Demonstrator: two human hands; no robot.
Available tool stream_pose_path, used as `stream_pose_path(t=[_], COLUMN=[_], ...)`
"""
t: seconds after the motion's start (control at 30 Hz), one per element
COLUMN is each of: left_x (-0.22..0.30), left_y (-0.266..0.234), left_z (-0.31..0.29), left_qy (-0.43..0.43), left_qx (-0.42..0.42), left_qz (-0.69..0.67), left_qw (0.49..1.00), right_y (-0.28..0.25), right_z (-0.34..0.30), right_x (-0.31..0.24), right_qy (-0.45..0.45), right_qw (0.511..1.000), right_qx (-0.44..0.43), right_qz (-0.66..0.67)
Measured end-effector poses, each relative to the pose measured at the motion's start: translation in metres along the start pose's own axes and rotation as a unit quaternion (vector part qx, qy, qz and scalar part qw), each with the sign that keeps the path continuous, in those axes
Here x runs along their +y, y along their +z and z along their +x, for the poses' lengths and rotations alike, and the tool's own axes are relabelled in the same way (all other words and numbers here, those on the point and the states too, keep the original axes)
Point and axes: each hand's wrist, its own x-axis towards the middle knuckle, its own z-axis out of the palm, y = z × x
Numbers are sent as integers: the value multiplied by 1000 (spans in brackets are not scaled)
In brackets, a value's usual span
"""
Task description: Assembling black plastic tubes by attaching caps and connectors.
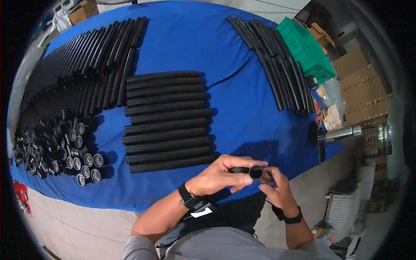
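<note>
Close to the table's front edge, my left hand (219, 177) pinches a small dark round part (239, 170) between thumb and fingers. Its thumb tip also reaches the rim of a short-looking black tube (256, 173). My right hand (279, 190) has its fingers curled round that tube from the right. The tube's open end faces up toward me, and its length is hidden, so I cannot tell how long it is. Just beyond my hands lies a row of several black foam-like tubes (169, 123), side by side on the blue cloth (182, 41).
At left, many black tubes (86, 60) lie in dense rows, with a heap of black caps (78, 151) nearer me. More black tubes (277, 65) lie at far right beside a green crate (305, 50). A metal cylinder (342, 133) and tools stand at the right edge.
</note>
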Motion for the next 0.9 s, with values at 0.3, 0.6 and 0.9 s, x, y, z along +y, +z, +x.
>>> stream_pose_path(t=[0.3,0.6,0.9], left_x=[3,-3,5], left_y=[-3,-9,-8], left_z=[1,2,2], left_qy=[-24,19,-2], left_qx=[33,37,55], left_qz=[86,91,80], left_qw=[995,995,995], right_y=[10,-6,-9], right_z=[10,21,18], right_x=[33,23,42], right_qy=[-30,-86,-11], right_qw=[989,996,987], right_qx=[142,9,19], right_qz=[-33,-37,161])
